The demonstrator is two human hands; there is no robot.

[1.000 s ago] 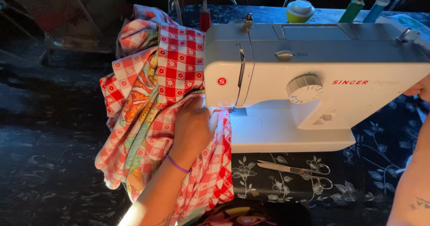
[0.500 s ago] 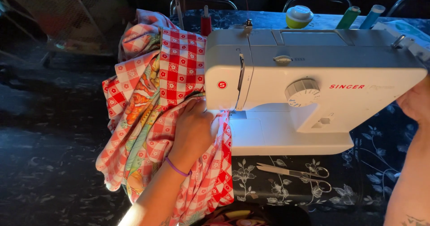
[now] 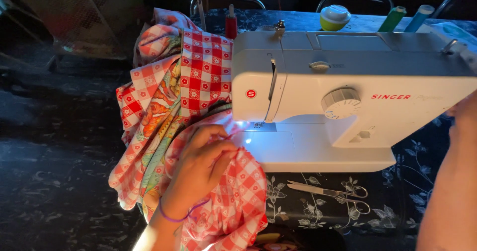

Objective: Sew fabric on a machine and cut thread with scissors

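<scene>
A white sewing machine [image 3: 348, 82] stands on a dark floral tablecloth, its lamp lighting the needle plate [image 3: 261, 127]. Red-and-white checked fabric [image 3: 206, 67], with a floral-printed layer [image 3: 159, 117], is heaped at the machine's left end and hangs over the table's front edge. My left hand [image 3: 201, 169] lies on this fabric just left of the needle, its fingers curled and pinching the cloth; a purple band circles the wrist. My right hand [image 3: 466, 113] shows only as a sliver at the machine's right end, with the forearm below it.
Scissors [image 3: 330, 192] lie on the tablecloth [image 3: 397, 181] in front of the machine. Behind the machine stand a yellow-green lidded container [image 3: 334, 17], green and blue thread spools [image 3: 405, 18] and a red tool [image 3: 231, 25]. Metal chair backs are beyond; a dark floor lies to the left.
My left hand's fingers have curled and bunched the fabric beside the needle. My right hand has edged slightly further into view at the right.
</scene>
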